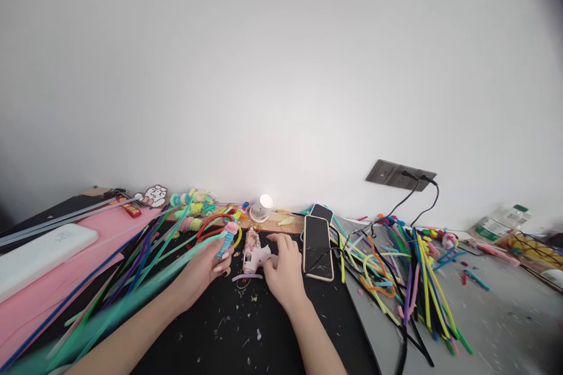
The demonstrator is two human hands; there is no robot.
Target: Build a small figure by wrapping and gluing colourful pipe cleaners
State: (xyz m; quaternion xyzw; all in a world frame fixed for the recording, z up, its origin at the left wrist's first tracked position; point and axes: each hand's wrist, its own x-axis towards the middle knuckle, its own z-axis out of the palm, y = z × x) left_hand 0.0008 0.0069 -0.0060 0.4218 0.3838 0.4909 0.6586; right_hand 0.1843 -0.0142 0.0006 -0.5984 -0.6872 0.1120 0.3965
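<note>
My left hand (203, 273) is closed around a small blue and pink pipe-cleaner figure (227, 238), held upright above a black mat (229, 328). My right hand (285, 268) lies on the mat with its fingers curled onto a pale pink glue gun (255, 257) that rests between the two hands. A long teal pipe cleaner (132, 299) runs under my left forearm. Small scraps litter the mat in front of my wrists.
A phone (317, 246) lies just right of my right hand, a second one (321, 211) behind it. Several loose pipe cleaners (409, 269) and cords to a wall socket (400, 174) spread at right. Pink sheet (53, 287), white case (39, 255) and a paper cup (262, 208) sit left and behind.
</note>
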